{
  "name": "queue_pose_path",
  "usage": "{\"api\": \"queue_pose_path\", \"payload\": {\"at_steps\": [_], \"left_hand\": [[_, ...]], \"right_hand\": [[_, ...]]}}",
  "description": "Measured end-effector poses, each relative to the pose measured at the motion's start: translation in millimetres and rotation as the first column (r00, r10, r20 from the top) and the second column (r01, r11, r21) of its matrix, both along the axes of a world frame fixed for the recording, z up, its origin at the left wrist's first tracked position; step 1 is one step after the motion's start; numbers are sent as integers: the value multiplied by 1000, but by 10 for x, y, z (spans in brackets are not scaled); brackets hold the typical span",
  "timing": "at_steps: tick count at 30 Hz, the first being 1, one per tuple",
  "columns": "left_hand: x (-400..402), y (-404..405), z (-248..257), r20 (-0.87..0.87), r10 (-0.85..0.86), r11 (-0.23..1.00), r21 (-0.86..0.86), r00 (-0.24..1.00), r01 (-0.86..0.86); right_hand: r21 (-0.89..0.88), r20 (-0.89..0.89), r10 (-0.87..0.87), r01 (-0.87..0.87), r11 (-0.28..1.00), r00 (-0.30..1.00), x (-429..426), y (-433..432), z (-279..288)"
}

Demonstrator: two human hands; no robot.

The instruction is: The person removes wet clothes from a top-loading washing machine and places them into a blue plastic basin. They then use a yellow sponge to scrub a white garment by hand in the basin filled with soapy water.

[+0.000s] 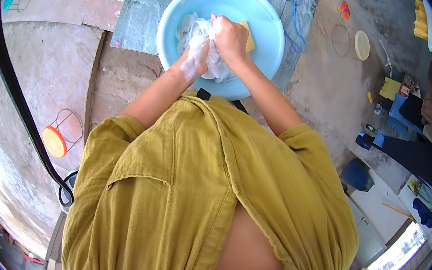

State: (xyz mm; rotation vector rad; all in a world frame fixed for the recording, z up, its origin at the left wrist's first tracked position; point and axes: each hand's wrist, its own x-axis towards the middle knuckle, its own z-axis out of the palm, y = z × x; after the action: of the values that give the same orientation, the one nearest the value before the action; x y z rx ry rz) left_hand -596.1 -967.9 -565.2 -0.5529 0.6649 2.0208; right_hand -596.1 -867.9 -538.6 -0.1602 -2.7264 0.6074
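Note:
Suds cover my left hand (196,54), which is down in a light blue plastic basin (270,53) against a wet white cloth (217,65). Its fingers are partly hidden by foam and cloth. My right hand (229,36) is closed in a fist on the same cloth, right beside the left. More soaked, pale cloth lies in the basin around both hands. A yellow rectangular block or sponge (247,36) shows behind my right hand, partly covered by it.
The basin stands on a grey-green patterned mat (137,19). Blue and purple wire hangers (295,16) lie right of it. Wire-framed stools with an orange seat (54,141) and a cream seat (362,45) stand on either side. Dark clothes (408,156) hang or lie at far right.

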Motion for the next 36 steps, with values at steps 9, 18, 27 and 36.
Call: {"api": "queue_pose_path", "payload": {"at_steps": [9,18,27,36], "left_hand": [[-103,-116,-166,138,4,888,455,990,-67],[-145,-95,-22,-49,-104,974,197,993,111],[-439,-402,477,-401,-215,976,-57,891,210],[-448,-405,460,-585,-324,945,-169,743,279]], "right_hand": [[3,-130,127,-127,992,983,100,-204,229],[-74,-54,33,-37,997,998,78,-156,179],[-839,303,267,389,-381,915,217,412,451],[-923,310,288,360,-139,906,463,507,561]]}}
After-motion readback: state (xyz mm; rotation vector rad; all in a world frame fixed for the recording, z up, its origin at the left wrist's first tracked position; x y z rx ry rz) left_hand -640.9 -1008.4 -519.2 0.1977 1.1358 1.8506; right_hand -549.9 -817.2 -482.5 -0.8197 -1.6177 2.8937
